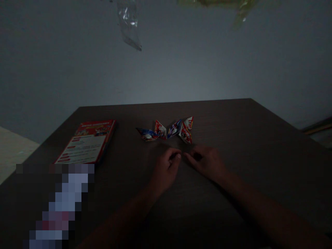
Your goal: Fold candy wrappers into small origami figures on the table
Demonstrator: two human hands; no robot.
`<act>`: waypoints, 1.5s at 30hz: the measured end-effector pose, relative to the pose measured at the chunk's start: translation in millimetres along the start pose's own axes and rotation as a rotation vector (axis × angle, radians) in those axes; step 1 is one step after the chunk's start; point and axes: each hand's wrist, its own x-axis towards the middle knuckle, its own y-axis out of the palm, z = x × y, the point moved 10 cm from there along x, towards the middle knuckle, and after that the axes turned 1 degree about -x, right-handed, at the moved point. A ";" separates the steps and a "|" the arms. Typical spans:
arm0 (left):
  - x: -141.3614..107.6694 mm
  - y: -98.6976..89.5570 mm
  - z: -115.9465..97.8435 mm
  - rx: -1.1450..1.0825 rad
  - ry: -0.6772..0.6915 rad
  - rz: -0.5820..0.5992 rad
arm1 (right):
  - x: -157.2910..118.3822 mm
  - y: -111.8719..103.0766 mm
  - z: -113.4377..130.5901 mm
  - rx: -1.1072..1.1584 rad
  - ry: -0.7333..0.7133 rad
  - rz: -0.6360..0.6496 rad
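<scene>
My left hand (167, 167) rests on the dark tabletop with its fingers curled in and the thumb tip close to the index finger. Just right of it, my right hand (209, 162) lies with fingers loosely bent and the thumb pointing at the left hand. A narrow gap separates the two thumbs. I see nothing in either hand, though the dim light hides the undersides of the fingers. Directly beyond the hands sits a zigzag row of folded, pointed pieces of printed paper (173, 128), red, blue and white. Neither hand touches them.
On the left lies a thick book or flat box (85, 145) with a red and white printed cover. Blurring hides the area in front of it. The wooden table (254, 124) meets a pale wall (197, 62). Clear plastic (129, 24) hangs on the wall.
</scene>
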 end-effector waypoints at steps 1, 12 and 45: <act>-0.3 0.1 -0.2 0.007 -0.001 0.003 | -0.5 1.7 0.7 0.013 -0.003 0.014; -3.3 -0.8 -10.8 0.124 0.044 0.019 | -2.0 10.1 1.0 0.076 0.018 0.088; 0.6 -35.4 -21.5 1.039 -0.002 0.094 | -5.3 17.5 5.0 0.206 0.026 0.179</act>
